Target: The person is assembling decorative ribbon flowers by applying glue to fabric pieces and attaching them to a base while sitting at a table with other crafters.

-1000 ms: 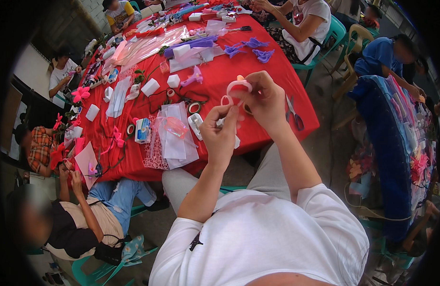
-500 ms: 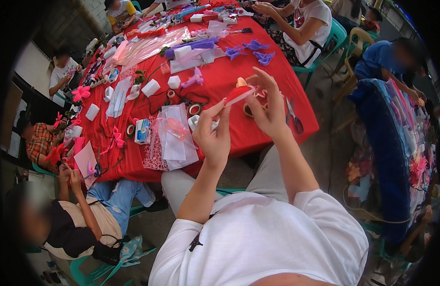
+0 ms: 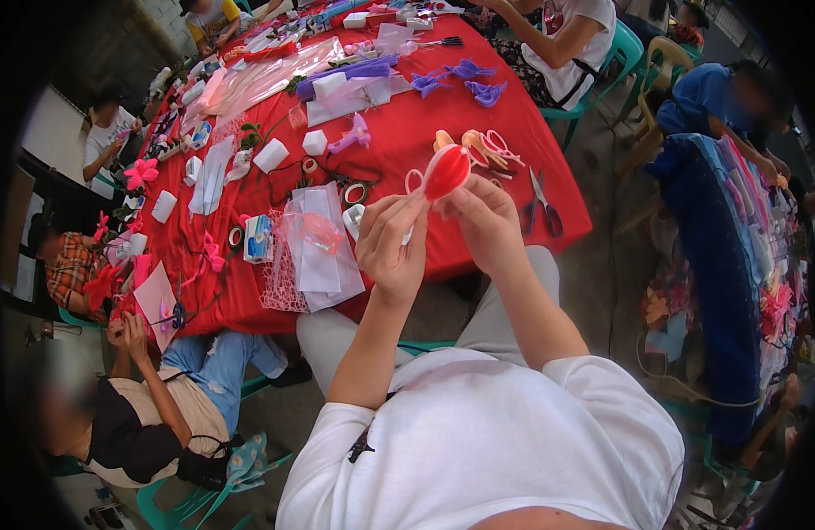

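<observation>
Above the near edge of the red-covered table (image 3: 478,97), both my hands pinch a petal-shaped piece (image 3: 449,171), bright red inside with a pink edge. My left hand (image 3: 390,243) has its fingertips closed at the lower left of the piece, beside a small thin pink loop (image 3: 413,180). My right hand (image 3: 487,230) pinches the lower right side, its fingers curled. The fingertips partly hide the piece's lower end. Just beyond my hands lie orange and pink loops (image 3: 493,146) on the cloth. Scissors (image 3: 542,208) with dark handles rest to the right.
Left of my hands are tape rolls (image 3: 355,193), white sheets over pink mesh (image 3: 319,265) and a small blue-white box (image 3: 258,238). White blocks (image 3: 271,155) and purple pieces (image 3: 486,93) lie farther off. A person (image 3: 151,389) sits close on my left; others sit around.
The petal-shaped piece has turned from nearly edge-on to upright, showing its red face. My right hand has come down and in from spread fingers to a pinch, uncovering the orange loops.
</observation>
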The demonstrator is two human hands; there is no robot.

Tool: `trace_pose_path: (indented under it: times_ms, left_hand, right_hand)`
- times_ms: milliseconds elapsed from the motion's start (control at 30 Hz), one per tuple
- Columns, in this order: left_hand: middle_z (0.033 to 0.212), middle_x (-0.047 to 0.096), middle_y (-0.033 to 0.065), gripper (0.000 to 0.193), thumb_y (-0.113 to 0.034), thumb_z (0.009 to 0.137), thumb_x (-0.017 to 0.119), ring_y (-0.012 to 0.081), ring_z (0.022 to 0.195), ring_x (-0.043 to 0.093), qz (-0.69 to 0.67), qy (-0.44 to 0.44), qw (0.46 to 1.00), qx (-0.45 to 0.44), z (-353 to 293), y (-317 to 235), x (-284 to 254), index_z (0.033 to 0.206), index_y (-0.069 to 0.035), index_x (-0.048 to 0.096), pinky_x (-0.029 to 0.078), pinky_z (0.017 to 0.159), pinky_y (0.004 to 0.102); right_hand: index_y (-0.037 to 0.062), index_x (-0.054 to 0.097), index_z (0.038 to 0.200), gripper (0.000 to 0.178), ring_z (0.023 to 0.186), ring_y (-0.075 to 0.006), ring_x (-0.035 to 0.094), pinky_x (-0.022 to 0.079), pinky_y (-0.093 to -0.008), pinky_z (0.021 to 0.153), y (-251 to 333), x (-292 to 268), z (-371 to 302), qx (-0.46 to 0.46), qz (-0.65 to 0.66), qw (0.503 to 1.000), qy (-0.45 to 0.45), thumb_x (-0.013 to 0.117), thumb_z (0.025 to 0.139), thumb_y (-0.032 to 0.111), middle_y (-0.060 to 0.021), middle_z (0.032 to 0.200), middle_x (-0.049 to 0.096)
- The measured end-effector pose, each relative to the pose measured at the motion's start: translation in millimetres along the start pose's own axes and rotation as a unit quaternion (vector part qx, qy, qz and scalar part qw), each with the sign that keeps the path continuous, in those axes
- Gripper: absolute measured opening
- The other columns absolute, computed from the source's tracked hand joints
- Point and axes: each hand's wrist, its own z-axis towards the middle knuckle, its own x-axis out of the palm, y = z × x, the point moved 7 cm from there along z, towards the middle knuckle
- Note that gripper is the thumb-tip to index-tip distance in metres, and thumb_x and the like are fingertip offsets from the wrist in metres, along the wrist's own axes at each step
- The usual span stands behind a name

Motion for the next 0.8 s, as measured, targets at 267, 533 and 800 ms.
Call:
trace_pose_path:
  times_ms: [267,533,800]
  left_hand:
    - [0.087,0.071,0.0107,0.023,0.005,0.077,0.078,0.0236,0.077,0.067,-0.006,0.010,0.999,-0.035,-2,2,3,0.096,-0.001,0.067,0.053,0.066,0.0314]
    - [0.085,0.069,0.0101,0.025,0.006,0.074,0.078,0.0235,0.070,0.064,-0.036,0.012,0.998,-0.055,-1,2,7,0.096,0.001,0.066,0.051,0.061,0.0325]
    - [0.084,0.070,0.0099,0.021,0.005,0.078,0.076,0.0196,0.066,0.062,-0.014,0.019,0.998,-0.051,3,2,5,0.097,0.001,0.068,0.049,0.059,0.0293]
  right_hand:
    - [0.0021,0.068,0.094,0.008,0.077,-0.0055,0.058,0.045,-0.0229,0.073,-1,-5,1,-0.008,-0.055,0.997,-0.052,0.069,0.091,0.009,-0.0003,0.087,0.067]
    - [0.0034,0.063,0.089,0.005,0.078,-0.0039,0.057,0.045,-0.0218,0.076,-1,-10,3,-0.026,-0.090,0.994,-0.059,0.066,0.092,0.006,0.0008,0.085,0.064]
    - [-0.0001,0.063,0.097,0.003,0.089,-0.0059,0.059,0.047,-0.0215,0.082,8,2,2,-0.074,-0.163,0.984,-0.024,0.062,0.093,0.000,-0.0001,0.096,0.063]
